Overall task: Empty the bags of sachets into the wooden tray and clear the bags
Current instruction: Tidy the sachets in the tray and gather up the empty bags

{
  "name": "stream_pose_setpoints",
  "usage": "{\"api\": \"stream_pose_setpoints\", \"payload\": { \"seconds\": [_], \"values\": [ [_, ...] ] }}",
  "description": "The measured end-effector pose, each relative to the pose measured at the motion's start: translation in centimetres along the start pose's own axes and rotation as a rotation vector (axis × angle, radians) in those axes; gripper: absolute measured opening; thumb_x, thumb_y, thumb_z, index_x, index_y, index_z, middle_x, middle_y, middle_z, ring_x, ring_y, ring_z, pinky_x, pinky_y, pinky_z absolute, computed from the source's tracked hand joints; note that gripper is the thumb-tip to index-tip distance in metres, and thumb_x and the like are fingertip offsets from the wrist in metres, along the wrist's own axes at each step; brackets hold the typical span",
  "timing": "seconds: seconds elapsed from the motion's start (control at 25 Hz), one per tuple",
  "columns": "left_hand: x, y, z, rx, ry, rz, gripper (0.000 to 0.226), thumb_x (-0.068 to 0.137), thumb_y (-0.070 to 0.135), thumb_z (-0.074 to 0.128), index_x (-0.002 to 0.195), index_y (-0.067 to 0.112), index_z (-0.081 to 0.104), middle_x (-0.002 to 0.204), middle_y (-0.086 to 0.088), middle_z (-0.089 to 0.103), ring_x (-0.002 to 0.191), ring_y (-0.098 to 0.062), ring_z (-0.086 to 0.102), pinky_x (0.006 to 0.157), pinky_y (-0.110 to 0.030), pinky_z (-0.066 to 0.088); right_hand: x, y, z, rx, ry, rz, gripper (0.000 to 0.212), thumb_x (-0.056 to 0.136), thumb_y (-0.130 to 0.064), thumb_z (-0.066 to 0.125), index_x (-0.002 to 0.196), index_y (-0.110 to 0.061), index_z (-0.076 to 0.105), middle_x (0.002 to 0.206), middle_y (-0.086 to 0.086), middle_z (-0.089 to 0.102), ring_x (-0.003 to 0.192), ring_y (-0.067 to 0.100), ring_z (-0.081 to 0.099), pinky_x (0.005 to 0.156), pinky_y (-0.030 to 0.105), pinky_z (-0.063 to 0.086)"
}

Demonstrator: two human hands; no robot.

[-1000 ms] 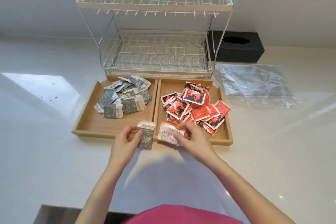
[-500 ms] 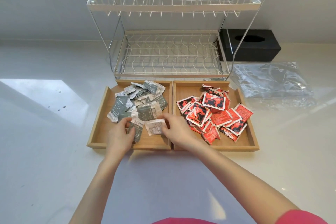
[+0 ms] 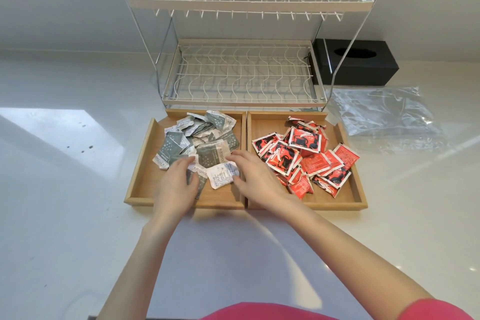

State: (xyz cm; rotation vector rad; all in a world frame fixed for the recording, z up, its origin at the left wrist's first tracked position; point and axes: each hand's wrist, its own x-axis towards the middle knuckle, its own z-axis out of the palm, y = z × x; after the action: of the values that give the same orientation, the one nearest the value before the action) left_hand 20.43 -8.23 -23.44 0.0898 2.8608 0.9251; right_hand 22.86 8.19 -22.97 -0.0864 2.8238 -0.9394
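A two-compartment wooden tray sits on the white counter. Its left half holds a pile of grey sachets and its right half a pile of red sachets. My left hand is low in the left compartment, thumb and fingers still on a grey sachet. My right hand is beside it with fingers apart, just touching the edge of a white-backed sachet that lies flat on the tray floor. Empty clear plastic bags lie flat to the right of the tray.
A white two-tier wire dish rack stands directly behind the tray and overhangs it. A black tissue box sits at the back right, behind the bags. The white counter spreads left and in front.
Both hands carried one sachet each from the tray's front edge forward into the left compartment and lowered them. The white-backed sachet now lies on the tray floor.
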Motion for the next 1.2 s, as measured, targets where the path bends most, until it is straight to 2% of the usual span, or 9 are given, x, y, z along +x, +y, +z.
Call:
{"api": "stream_pose_setpoints", "payload": {
  "seconds": [0.16, 0.32, 0.44, 0.72, 0.92, 1.12, 1.2],
  "values": [
    [-0.7, 3.0, -0.3, 0.096, -0.017, 0.123, 0.045, 0.087, 0.018, 0.049, 0.131, 0.01, 0.044, 0.14, -0.011, 0.046, 0.129, -0.026, 0.043, 0.104, -0.041, 0.034, -2.0, 0.7, -1.8, -0.059, 0.084, -0.051, 0.055, 0.086, -0.009, 0.046, 0.139, -0.015, 0.033, 0.148, 0.008, 0.035, 0.139, 0.021, 0.026, 0.111, 0.033, 0.02],
    [-1.5, 5.9, 1.2, 0.25, -0.145, 0.176, 0.055, 0.089, 0.031, 0.046, 0.14, 0.019, 0.029, 0.152, -0.007, 0.025, 0.142, -0.022, 0.017, 0.114, -0.047, 0.013, -4.2, 2.5, -3.8, -0.118, 0.149, -0.018, 0.062, 0.086, -0.016, 0.049, 0.142, -0.02, 0.025, 0.154, 0.005, 0.022, 0.145, 0.02, 0.01, 0.115, 0.035, 0.009],
    [-2.3, 8.7, 2.9, 0.268, -0.162, 0.215, 0.057, 0.089, 0.036, 0.044, 0.142, 0.023, 0.024, 0.155, -0.007, 0.017, 0.143, -0.026, 0.01, 0.114, -0.047, 0.007, -6.3, 4.6, -5.6, -0.151, 0.18, 0.037, 0.065, 0.087, -0.025, 0.051, 0.144, -0.023, 0.021, 0.157, 0.003, 0.014, 0.145, 0.019, 0.003, 0.116, 0.037, 0.004],
    [-3.7, 15.8, 8.3, 0.274, -0.182, 0.306, 0.058, 0.089, 0.036, 0.044, 0.142, 0.024, 0.024, 0.154, -0.008, 0.02, 0.143, -0.027, 0.014, 0.115, -0.044, 0.011, -11.0, 11.8, -10.2, -0.157, 0.182, 0.165, 0.069, 0.088, -0.035, 0.05, 0.146, -0.026, 0.014, 0.158, 0.002, 0.006, 0.145, 0.018, -0.003, 0.116, 0.039, -0.002],
    [-5.0, 20.2, 12.5, 0.237, -0.201, 0.309, 0.059, 0.088, 0.038, 0.044, 0.142, 0.022, 0.024, 0.153, -0.009, 0.021, 0.142, -0.025, 0.017, 0.115, -0.045, 0.014, -13.6, 16.8, -13.3, -0.192, 0.154, 0.177, 0.064, 0.091, -0.035, 0.044, 0.145, -0.023, 0.013, 0.158, 0.002, 0.004, 0.145, 0.018, -0.006, 0.116, 0.04, -0.005],
    [-6.0, 24.0, 15.7, 0.187, -0.2, 0.33, 0.063, 0.083, 0.045, 0.034, 0.14, 0.018, 0.029, 0.151, -0.011, 0.027, 0.14, -0.031, 0.022, 0.112, -0.045, 0.023, -14.9, 21.3, -15.8, -0.212, 0.13, 0.176, 0.066, 0.09, -0.035, 0.046, 0.145, -0.023, 0.01, 0.158, 0.0, 0.0, 0.145, 0.017, -0.008, 0.115, 0.039, -0.006],
    [-6.1, 25.4, 16.9, 0.134, -0.225, 0.318, 0.062, 0.085, 0.043, 0.036, 0.14, 0.014, 0.03, 0.151, -0.014, 0.026, 0.14, -0.031, 0.02, 0.113, -0.044, 0.022, -15.1, 22.9, -16.8, -0.225, 0.121, 0.173, 0.067, 0.09, -0.035, 0.045, 0.145, -0.024, 0.009, 0.158, -0.001, 0.0, 0.145, 0.017, -0.009, 0.115, 0.039, -0.007]
  ]
}}
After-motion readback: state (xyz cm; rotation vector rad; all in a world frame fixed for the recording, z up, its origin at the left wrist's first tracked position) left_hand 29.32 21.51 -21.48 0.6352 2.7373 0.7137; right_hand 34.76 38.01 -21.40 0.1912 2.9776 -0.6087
